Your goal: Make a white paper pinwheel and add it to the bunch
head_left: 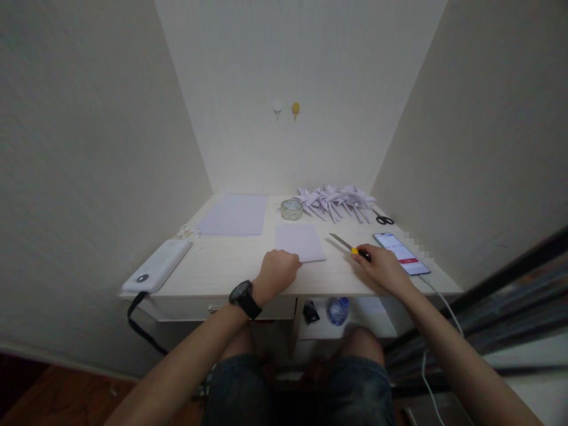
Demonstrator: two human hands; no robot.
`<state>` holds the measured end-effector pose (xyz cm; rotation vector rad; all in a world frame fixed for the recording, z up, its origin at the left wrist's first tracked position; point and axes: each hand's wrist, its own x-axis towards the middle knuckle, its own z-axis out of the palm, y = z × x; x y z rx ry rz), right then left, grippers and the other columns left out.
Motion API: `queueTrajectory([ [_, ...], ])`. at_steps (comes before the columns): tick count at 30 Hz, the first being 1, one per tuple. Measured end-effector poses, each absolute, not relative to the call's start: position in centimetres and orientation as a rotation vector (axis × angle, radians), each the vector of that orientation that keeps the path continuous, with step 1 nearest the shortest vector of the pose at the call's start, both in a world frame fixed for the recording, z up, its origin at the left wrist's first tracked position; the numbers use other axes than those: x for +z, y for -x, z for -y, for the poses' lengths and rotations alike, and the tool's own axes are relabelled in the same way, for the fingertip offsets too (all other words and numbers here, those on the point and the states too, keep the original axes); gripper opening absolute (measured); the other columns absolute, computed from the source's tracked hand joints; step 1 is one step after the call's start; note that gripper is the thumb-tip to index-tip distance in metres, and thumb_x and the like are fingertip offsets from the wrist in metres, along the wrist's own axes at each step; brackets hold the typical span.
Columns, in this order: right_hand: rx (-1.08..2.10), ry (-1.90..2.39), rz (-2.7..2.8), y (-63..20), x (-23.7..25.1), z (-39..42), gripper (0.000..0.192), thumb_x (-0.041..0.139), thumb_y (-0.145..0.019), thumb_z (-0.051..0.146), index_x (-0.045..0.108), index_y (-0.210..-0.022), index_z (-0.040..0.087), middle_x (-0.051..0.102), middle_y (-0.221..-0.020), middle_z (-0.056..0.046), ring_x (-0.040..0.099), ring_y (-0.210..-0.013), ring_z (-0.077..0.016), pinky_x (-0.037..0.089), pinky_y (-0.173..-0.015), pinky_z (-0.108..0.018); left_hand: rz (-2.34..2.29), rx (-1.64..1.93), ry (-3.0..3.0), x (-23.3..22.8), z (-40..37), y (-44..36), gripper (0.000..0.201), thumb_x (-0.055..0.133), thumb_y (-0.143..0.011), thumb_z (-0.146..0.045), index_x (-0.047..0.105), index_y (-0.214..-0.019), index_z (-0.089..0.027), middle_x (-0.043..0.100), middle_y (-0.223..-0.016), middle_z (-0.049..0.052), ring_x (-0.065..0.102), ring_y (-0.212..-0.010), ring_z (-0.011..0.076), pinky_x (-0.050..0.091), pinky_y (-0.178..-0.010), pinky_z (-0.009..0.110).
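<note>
My right hand [384, 267] grips a yellow-and-black utility knife [355, 251] by its handle. The long blade is out and points to the upper left, a little right of a folded sheet of white paper [300, 241]. At that paper's near left corner, my left hand [278, 273] is closed, its fingers curled over the corner and a black watch [244, 297] on its wrist. Farther back on the left lies a larger white paper sheet [237, 214]. A heap of folded paper pinwheels [335, 202] stands at the back right.
A roll of clear tape [291, 209] sits beside the pinwheels. Black-handled scissors [384, 219] and a lit phone [402, 254] with a cable lie on the right. A white device [157, 266] with a black cable rests at the left edge. Walls enclose the desk [222, 269].
</note>
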<state>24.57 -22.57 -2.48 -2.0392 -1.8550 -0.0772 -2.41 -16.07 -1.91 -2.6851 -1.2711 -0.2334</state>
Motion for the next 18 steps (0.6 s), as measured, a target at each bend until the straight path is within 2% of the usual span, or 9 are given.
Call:
queueTrajectory([
  [6, -0.054, 2.041, 1.861, -24.4, -2.4, 22.6, 0.03, 0.052, -0.092, 0.036, 0.069, -0.104, 0.015, 0.075, -0.097, -0.011, 0.07, -0.09, -0.0266, 0.047, -0.075, -0.033, 1.595, -0.457, 2.696, -2.0, 15.9, 2.3, 0.025, 0.063, -0.086, -0.044, 0.079, -0.086, -0.025, 0.076, -0.083, 0.008, 0.07, -0.082, 0.0256, 0.045, -0.068, 0.032],
  [11, -0.039, 2.042, 1.852, -24.4, -2.7, 22.8, 0.029, 0.053, -0.091, 0.036, 0.069, -0.104, 0.015, 0.075, -0.096, -0.01, 0.07, -0.088, -0.0263, 0.047, -0.075, -0.032, 1.785, -0.762, 2.784, -2.1, 15.5, 2.5, 0.034, 0.066, -0.08, -0.056, 0.079, -0.081, -0.025, 0.076, -0.078, 0.005, 0.068, -0.076, 0.0214, 0.04, -0.063, 0.028],
  [14, -0.022, 2.043, 1.857, -24.4, -2.8, 22.9, 0.029, 0.052, -0.091, 0.036, 0.069, -0.103, 0.016, 0.076, -0.096, -0.01, 0.07, -0.088, -0.0258, 0.047, -0.074, -0.032, 1.819, -1.004, 2.906, -2.8, 14.9, 2.7, 0.033, 0.064, -0.083, -0.052, 0.079, -0.077, -0.023, 0.076, -0.075, 0.004, 0.067, -0.07, 0.0195, 0.04, -0.06, 0.027],
  [18, -0.023, 2.06, 1.86, -24.4, -2.7, 23.1, 0.028, 0.051, -0.091, 0.035, 0.069, -0.101, 0.017, 0.076, -0.096, -0.01, 0.069, -0.089, -0.0259, 0.046, -0.074, -0.031, 1.856, -1.251, 3.042, -3.8, 14.3, 2.7, 0.016, 0.073, -0.075, -0.036, 0.079, -0.074, -0.021, 0.076, -0.074, 0.004, 0.069, -0.071, 0.0195, 0.046, -0.062, 0.026],
])
